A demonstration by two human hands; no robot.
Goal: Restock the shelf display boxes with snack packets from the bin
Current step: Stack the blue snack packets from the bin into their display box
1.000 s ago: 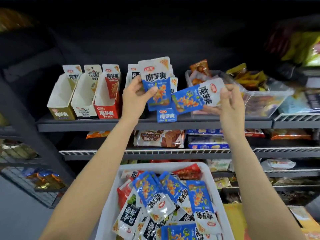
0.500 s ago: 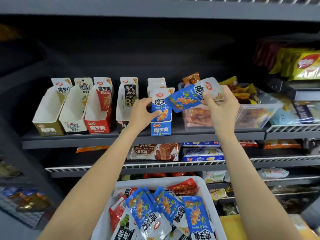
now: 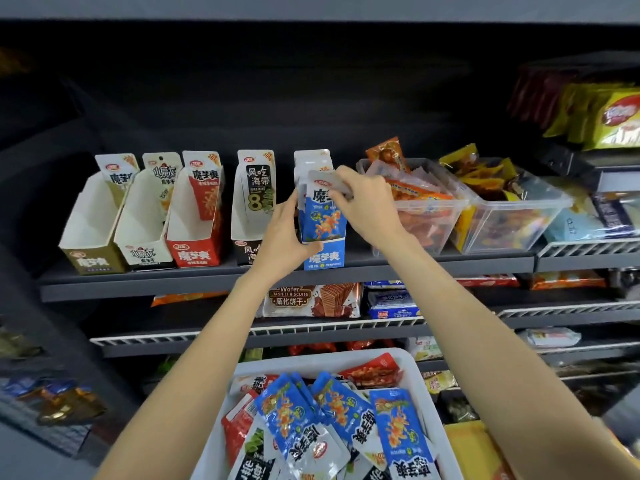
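A blue display box [image 3: 325,257] stands on the dark shelf [image 3: 207,280], fifth in a row of display boxes. Blue snack packets [image 3: 322,220] stand upright inside it. My left hand [image 3: 282,237] holds the box's left side, thumb across its front. My right hand [image 3: 363,202] pinches the top of a blue packet [image 3: 323,180] at the box's mouth. Below, a white bin [image 3: 412,367] holds several blue, red and black packets.
Left of the blue box stand a black display box [image 3: 252,202], a red one [image 3: 197,237], a white one [image 3: 145,233] and an olive one [image 3: 90,237], their fronts showing no packets. Two clear tubs [image 3: 460,206] of snacks sit to the right. Lower shelves hold biscuit packs [image 3: 311,301].
My right hand has brought its blue packet left and down into the blue box's mouth. My left hand has slid down from the packet to the box's side. The camera has come closer.
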